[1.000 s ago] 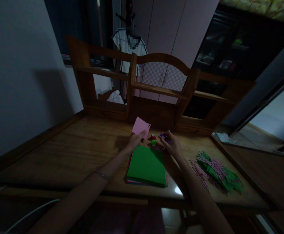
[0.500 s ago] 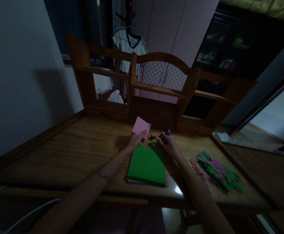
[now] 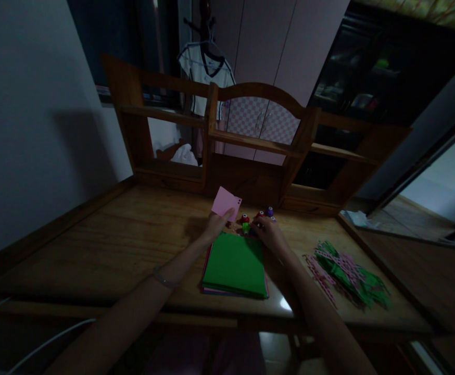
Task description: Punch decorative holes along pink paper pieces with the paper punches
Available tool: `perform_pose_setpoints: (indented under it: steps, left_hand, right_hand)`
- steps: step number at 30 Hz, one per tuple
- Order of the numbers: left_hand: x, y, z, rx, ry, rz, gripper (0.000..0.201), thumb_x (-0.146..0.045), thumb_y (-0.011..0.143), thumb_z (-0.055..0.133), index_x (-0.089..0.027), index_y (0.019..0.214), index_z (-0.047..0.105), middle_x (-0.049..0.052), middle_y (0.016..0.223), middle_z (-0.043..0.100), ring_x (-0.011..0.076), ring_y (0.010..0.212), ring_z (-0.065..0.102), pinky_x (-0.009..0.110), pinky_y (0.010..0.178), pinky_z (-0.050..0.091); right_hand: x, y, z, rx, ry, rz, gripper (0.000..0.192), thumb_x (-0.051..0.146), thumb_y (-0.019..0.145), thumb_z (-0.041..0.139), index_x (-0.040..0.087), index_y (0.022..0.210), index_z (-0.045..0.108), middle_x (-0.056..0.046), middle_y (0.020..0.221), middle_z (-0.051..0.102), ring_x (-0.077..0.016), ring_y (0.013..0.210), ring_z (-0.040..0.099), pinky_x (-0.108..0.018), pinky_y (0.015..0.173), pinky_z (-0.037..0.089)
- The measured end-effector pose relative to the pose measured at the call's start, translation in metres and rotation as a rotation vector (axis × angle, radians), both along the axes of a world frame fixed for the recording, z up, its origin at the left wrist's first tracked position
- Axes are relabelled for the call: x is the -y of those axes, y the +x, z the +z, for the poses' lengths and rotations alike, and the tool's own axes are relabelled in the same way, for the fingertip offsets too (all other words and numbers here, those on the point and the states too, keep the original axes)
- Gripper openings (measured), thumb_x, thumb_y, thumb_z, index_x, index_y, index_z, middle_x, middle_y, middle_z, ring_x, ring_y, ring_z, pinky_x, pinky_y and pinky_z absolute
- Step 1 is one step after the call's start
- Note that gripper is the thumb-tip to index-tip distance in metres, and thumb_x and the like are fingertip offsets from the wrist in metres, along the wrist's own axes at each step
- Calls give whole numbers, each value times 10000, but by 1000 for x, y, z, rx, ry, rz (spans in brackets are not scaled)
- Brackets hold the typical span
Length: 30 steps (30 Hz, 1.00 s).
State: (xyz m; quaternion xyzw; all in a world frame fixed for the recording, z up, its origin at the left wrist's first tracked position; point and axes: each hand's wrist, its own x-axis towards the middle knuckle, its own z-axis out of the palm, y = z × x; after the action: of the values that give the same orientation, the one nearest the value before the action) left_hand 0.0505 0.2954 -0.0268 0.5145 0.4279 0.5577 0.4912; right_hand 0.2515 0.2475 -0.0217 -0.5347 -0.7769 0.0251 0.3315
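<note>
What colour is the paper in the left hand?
The paper is pink, showing best in the head view.

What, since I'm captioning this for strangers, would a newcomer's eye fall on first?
Probably the stack of square sheets with a bright green top, near the front edge of the wooden desk. Just beyond it, the left hand holds a pale pink piece of paper with small dark marks, and the right hand is at a cluster of small red, green and purple objects. Farther right lies a loose heap of green and pink patterned strips.
</note>
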Motion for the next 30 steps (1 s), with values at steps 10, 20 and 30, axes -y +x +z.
perform_pose_setpoints:
  steps: [10,20,30]
  left_hand:
    - [-3,0,-4,6,22,2,361,-428,710,666,-125,904,657,53,755,672,149,608,603,230,528,464]
    - [0,0,-2,19,-12,5,326,-430,699,666,-132,831,653,42,693,655,151,600,592,239,550,454]
    - [-1,1,-3,-25,5,-10,356,-467,709,642,-127,815,640,31,660,633,116,491,542,214,464,416]
  right_hand:
    - [10,-7,14,-53,116,-96,311,421,928,399,216,880,628,-69,861,622,-203,834,561,-304,749,419]
    - [12,-8,17,-22,144,-87,244,379,914,439,218,842,607,-71,859,606,-218,857,547,-326,769,417]
    - [18,-18,15,103,63,139,296,213,863,510,268,1144,586,-64,1055,617,-228,1005,528,-373,888,403]
